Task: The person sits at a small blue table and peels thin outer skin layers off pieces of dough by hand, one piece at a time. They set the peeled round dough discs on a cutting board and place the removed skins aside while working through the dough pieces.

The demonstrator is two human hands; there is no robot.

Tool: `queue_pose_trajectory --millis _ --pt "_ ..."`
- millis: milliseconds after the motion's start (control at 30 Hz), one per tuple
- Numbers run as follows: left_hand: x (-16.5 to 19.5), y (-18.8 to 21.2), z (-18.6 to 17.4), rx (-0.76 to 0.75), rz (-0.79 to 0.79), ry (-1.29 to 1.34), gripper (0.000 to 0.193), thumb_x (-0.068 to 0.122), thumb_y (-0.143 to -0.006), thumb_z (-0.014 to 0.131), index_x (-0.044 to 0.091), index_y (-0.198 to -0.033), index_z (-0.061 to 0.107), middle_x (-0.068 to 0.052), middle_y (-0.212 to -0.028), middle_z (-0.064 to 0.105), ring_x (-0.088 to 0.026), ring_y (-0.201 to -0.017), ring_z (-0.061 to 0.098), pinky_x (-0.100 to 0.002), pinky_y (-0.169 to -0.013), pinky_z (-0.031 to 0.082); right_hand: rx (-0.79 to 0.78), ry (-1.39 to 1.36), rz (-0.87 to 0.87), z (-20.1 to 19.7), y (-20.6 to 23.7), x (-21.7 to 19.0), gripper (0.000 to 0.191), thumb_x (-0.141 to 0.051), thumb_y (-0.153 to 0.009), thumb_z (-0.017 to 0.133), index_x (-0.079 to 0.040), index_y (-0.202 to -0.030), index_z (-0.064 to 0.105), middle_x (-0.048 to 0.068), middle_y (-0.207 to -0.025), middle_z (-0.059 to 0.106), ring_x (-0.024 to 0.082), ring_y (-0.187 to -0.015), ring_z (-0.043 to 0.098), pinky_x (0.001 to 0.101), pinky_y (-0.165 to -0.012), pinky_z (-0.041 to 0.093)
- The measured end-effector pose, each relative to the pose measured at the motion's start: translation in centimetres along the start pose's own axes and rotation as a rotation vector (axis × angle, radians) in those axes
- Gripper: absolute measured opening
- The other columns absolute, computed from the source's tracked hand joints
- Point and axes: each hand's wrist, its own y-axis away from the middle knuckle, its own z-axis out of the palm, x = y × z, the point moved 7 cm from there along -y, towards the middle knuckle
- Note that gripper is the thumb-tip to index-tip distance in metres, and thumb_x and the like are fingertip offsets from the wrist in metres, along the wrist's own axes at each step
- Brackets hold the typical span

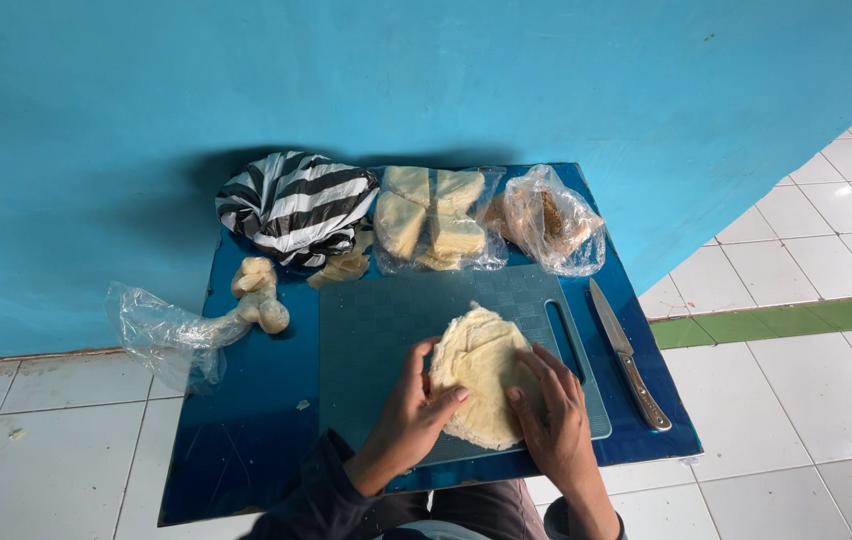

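A pale yellow, rounded flat slab of soft food [481, 370] lies on a teal cutting board [376, 340]. My left hand [416, 405] rests on the slab's left edge, fingers pressed against it. On the slab's right side lies my right hand [554, 410], fingers spread over its top. Both hands touch the slab without lifting it. A knife [628, 357] with a metal blade and brown handle lies on the blue tabletop [246, 420] to the right of the board, clear of both hands.
At the back stand a black-and-white striped plastic bag [296, 205], a clear bag of pale yellow pieces [433, 222] and a clear bag with brownish contents [549, 220]. A crumpled clear bag [161, 335] with a pale lump [259, 297] hangs off the left. White floor tiles surround the table.
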Motion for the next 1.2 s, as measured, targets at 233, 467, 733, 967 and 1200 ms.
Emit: queue_pose_trajectory --millis 233,467,733,967,1200 --pt "1.5 6.1 -4.0 0.399 0.175 0.133 0.068 0.006 -0.094 0.065 0.005 -0.149 0.026 -0.022 -0.124 0.067 -0.022 -0.108 0.070 -0.033 -0.084 0.060 0.024 -0.130 -0.226 2.4 1.2 -8.0 0.053 -0.021 -0.084 0.079 -0.006 -0.131 0.062 0.021 -0.133 0.061 0.038 -0.121 0.061 0.0459 -0.100 0.050" --pt "1.8 10.6 -8.2 0.610 0.228 -0.113 0.066 0.013 -0.095 0.063 0.002 -0.150 0.029 -0.023 -0.127 0.060 -0.027 -0.114 0.070 -0.037 -0.092 0.060 -0.061 -0.428 -0.158 8.4 2.2 -10.5 0.038 -0.015 -0.080 0.086 -0.005 -0.110 0.064 0.013 -0.112 0.065 0.028 -0.107 0.067 0.0391 -0.086 0.058" --pt "0.4 10.4 -10.1 0.589 0.317 -0.156 0.064 0.017 -0.095 0.070 -0.004 -0.144 0.034 -0.023 -0.135 0.053 -0.027 -0.121 0.065 -0.038 -0.097 0.060 -0.070 -0.429 -0.191 9.4 1.0 -11.9 0.033 -0.013 -0.089 0.078 -0.006 -0.118 0.062 0.010 -0.109 0.066 0.024 -0.098 0.068 0.0365 -0.086 0.058" --pt "-0.1 10.1 -11.6 0.586 0.351 -0.123 0.066 0.019 -0.092 0.076 -0.003 -0.140 0.037 -0.020 -0.129 0.054 -0.025 -0.119 0.064 -0.037 -0.095 0.061 -0.207 -0.383 -0.410 9.4 -0.5 -14.2 0.039 -0.017 -0.083 0.079 -0.007 -0.118 0.065 0.015 -0.115 0.065 0.028 -0.109 0.065 0.0355 -0.089 0.056" --pt "-1.6 9.6 -13.4 0.622 0.119 0.109 0.063 0.023 -0.089 0.071 -0.001 -0.139 0.041 -0.019 -0.121 0.062 -0.023 -0.107 0.071 -0.037 -0.084 0.063 -0.297 -1.110 0.280 13.4 -1.8 -6.1 0.007 -0.006 -0.106 0.054 -0.002 -0.111 0.058 0.010 -0.101 0.068 0.013 -0.089 0.064 0.0283 -0.078 0.055"
